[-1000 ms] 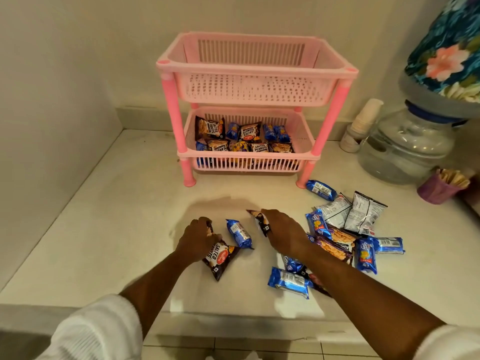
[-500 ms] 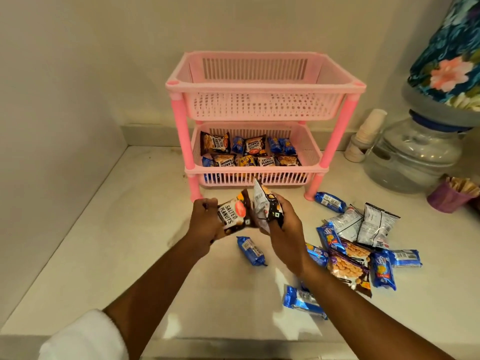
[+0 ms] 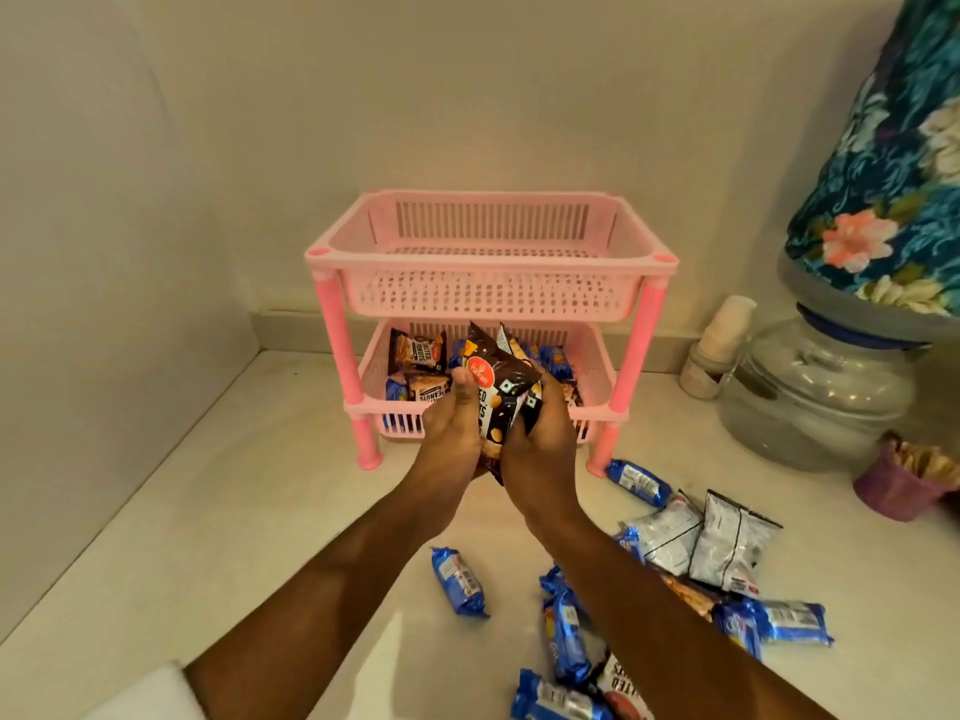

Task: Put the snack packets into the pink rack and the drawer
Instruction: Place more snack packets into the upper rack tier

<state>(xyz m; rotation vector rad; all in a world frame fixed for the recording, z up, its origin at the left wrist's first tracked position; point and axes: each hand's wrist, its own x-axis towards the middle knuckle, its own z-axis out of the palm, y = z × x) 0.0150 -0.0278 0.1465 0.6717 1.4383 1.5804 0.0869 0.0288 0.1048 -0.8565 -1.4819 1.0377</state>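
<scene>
Your left hand [image 3: 451, 426] and right hand [image 3: 537, 439] are pressed together in front of the rack's [image 3: 488, 262] lower tray [image 3: 597, 402], fingers of both curled round black peanut packets [image 3: 501, 389]. You seem to hold two, though the hands hide much of them. The packets stand above the tray's front rim. That tray already holds peanut and blue packets [image 3: 418, 368]. The rack's top tray [image 3: 628, 241] shows only its slatted floor. Loose packets [image 3: 714, 545] lie on the counter [image 3: 208, 511] right of and nearer you than the rack; one blue packet [image 3: 458, 582] lies apart, nearer you. A water jar [image 3: 815, 392] stands right of the rack.
</scene>
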